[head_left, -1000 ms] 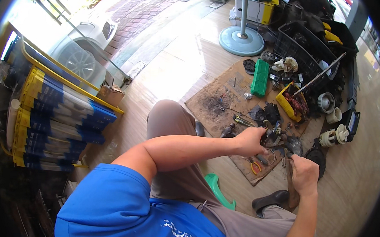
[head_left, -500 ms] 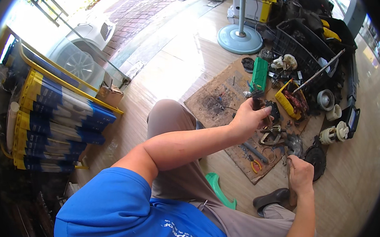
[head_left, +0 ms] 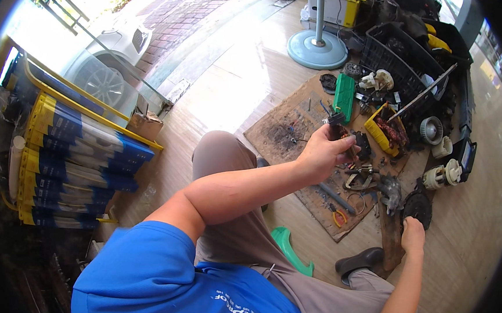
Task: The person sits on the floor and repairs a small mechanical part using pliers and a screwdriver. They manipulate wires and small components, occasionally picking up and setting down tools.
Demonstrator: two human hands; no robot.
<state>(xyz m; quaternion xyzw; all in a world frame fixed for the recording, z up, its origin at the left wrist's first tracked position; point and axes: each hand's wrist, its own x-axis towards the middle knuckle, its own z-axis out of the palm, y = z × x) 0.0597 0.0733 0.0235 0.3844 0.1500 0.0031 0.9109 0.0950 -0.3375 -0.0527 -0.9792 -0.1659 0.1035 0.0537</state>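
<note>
My left hand (head_left: pixel 323 154) is closed around a small dark part with short wires (head_left: pixel 337 125), which I cannot name more exactly; its upper end sticks out above the fingers. My left hand is above the cardboard mat (head_left: pixel 283 109). At the right, my right hand (head_left: pixel 413 236) has its fingers drawn together at the near edge of a black round plate (head_left: pixel 418 210); what the fingertips hold, if anything, is hidden. A brown wooden strip (head_left: pixel 391 242) lies just left of it, with a crumpled grey rag (head_left: pixel 389 192) at its far end.
On the mat are a green case (head_left: pixel 343 98), a grey rod (head_left: pixel 339 199) and yellow-handled pliers (head_left: pixel 338 218). Behind them stand a yellow container of copper-coloured scraps (head_left: pixel 384 131) and a black crate (head_left: pixel 395 56). White pump-like parts (head_left: pixel 443 174) lie farther right. A round stand base (head_left: pixel 317 49) is behind.
My right hand has moved right, off the brown strip to the black round plate. The left hand has shifted slightly nearer, and the dark part now stands more upright in it.
</note>
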